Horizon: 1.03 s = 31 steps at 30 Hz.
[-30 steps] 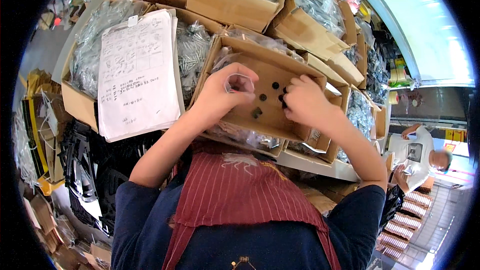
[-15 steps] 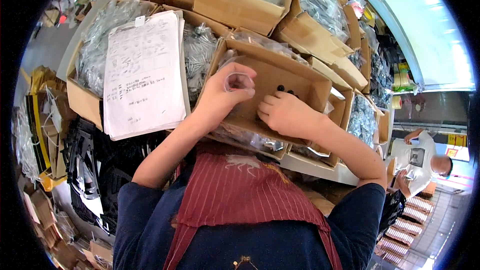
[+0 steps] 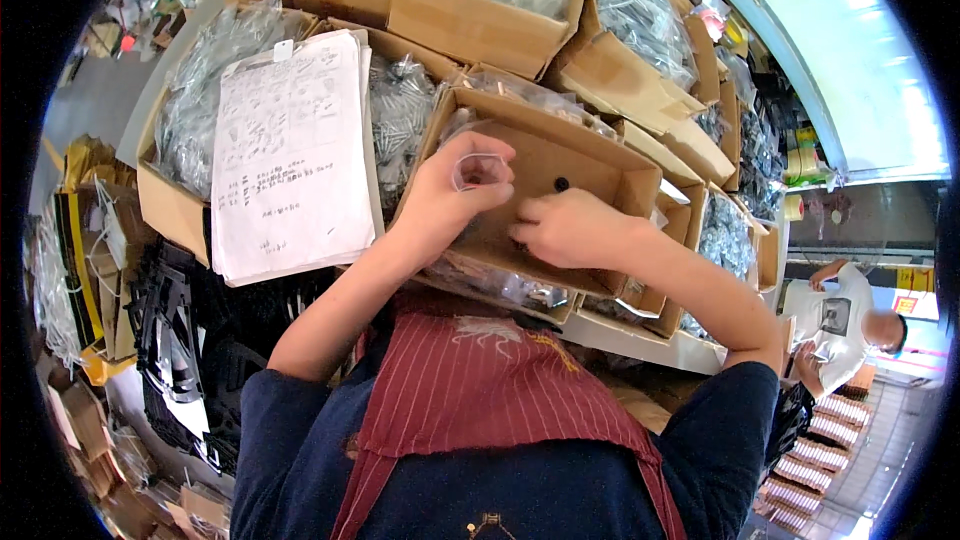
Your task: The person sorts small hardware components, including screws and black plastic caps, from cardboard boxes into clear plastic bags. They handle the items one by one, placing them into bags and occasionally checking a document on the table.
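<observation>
My left hand (image 3: 462, 188) is over the left part of an open cardboard box (image 3: 640, 202). Its fingers and thumb curl round a small clear plastic bag (image 3: 478, 171), whose mouth gapes in a rounded shape. Inside the same box, my right hand (image 3: 568, 228) is low near the bottom, fingertips bunched together and pointing left. What they hold, if anything, is hidden under the hand. A small round black part (image 3: 561, 184) lies on the box floor just beyond my right knuckles.
Paper sheets (image 3: 290, 160) with handwriting lie left, across a box of bagged parts (image 3: 190, 130). Metal screws (image 3: 400, 105) fill a neighbouring box. More cartons (image 3: 480, 30) stand behind. Black plastic pieces (image 3: 180, 340) are piled lower left. Another person (image 3: 835, 320) is at the far right.
My right hand has shifted slightly left and down in the box, its fingers drawn closer together. Fewer black parts show beyond it. My left hand keeps its hold on the bag.
</observation>
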### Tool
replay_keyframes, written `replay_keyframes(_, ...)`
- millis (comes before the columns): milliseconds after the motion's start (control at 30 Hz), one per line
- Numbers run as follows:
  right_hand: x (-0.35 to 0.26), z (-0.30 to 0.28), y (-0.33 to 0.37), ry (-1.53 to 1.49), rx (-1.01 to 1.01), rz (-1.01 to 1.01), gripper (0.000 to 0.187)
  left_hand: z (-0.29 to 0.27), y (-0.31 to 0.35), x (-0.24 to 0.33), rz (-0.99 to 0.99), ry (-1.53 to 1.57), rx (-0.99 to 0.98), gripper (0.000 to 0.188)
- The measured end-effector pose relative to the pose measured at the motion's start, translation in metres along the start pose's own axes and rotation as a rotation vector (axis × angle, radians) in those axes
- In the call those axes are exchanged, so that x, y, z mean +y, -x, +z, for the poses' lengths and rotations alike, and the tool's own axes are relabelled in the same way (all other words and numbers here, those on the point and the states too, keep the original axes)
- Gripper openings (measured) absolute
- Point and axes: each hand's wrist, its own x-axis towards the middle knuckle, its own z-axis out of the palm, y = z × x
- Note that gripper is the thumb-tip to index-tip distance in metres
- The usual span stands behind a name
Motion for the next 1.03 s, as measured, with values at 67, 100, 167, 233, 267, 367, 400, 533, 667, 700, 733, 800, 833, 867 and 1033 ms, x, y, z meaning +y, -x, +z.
replay_keyframes(67, 0.004, -0.021, 0.009, -0.111, 0.177, 0.096, 0.019, 0.001, -0.001, -0.001, 0.01, -0.031, 0.003, 0.035)
replay_keyframes(100, 0.006, -0.027, 0.014, -0.195, 0.331, 0.164, 0.025, 0.001, -0.001, 0.0, 0.013, -0.048, 0.006, 0.035)
replay_keyframes(167, 0.014, -0.046, 0.02, -0.288, 0.586, 0.139, 0.038, 0.001, 0.0, 0.001, 0.019, -0.11, -0.034, 0.035)
replay_keyframes(233, 0.006, -0.062, 0.014, -0.427, 0.663, 0.112, 0.04, 0.003, 0.002, 0.005, 0.024, -0.198, -0.119, 0.037)
replay_keyframes(267, 0.002, -0.067, 0.011, -0.496, 0.703, 0.105, 0.042, 0.006, 0.003, 0.007, 0.044, -0.211, -0.129, 0.036)
replay_keyframes(367, -0.008, -0.071, 0.005, -0.548, 0.675, 0.133, 0.039, 0.014, 0.005, 0.013, 0.353, -0.397, -0.111, 0.034)
replay_keyframes(400, -0.007, -0.073, 0.005, -0.526, 0.694, 0.141, 0.037, 0.015, 0.006, 0.018, 0.338, -0.389, -0.122, 0.034)
replay_keyframes(533, 0.009, -0.061, 0.022, -0.332, 0.556, 0.416, 0.026, 0.009, 0.004, 0.022, 0.118, -0.288, -0.159, 0.034)
replay_keyframes(667, 0.008, -0.016, 0.037, 0.042, 0.091, 0.574, 0.037, 0.004, 0.002, 0.009, -0.015, -0.152, -0.121, 0.034)
replay_keyframes(700, 0.011, -0.011, 0.038, 0.034, 0.069, 0.564, 0.038, 0.005, 0.001, 0.008, -0.032, -0.134, -0.113, 0.034)
replay_keyframes(733, 0.014, -0.009, 0.037, 0.024, 0.048, 0.552, 0.038, 0.006, 0.001, 0.009, -0.024, -0.138, -0.112, 0.033)
replay_keyframes(800, 0.022, -0.001, 0.037, 0.018, 0.006, 0.548, 0.037, 0.008, 0.0, 0.01, -0.01, -0.146, -0.112, 0.033)
replay_keyframes(833, 0.022, -0.002, 0.036, 0.016, 0.006, 0.542, 0.033, 0.007, 0.0, 0.01, -0.018, -0.159, -0.12, 0.032)
replay_keyframes(867, 0.022, -0.004, 0.034, 0.014, 0.007, 0.536, 0.029, 0.007, 0.0, 0.009, -0.027, -0.173, -0.128, 0.032)
replay_keyframes(1033, 0.024, -0.012, 0.033, -0.033, -0.001, 0.576, 0.027, 0.005, -0.001, 0.007, -0.015, -0.242, -0.146, 0.031)
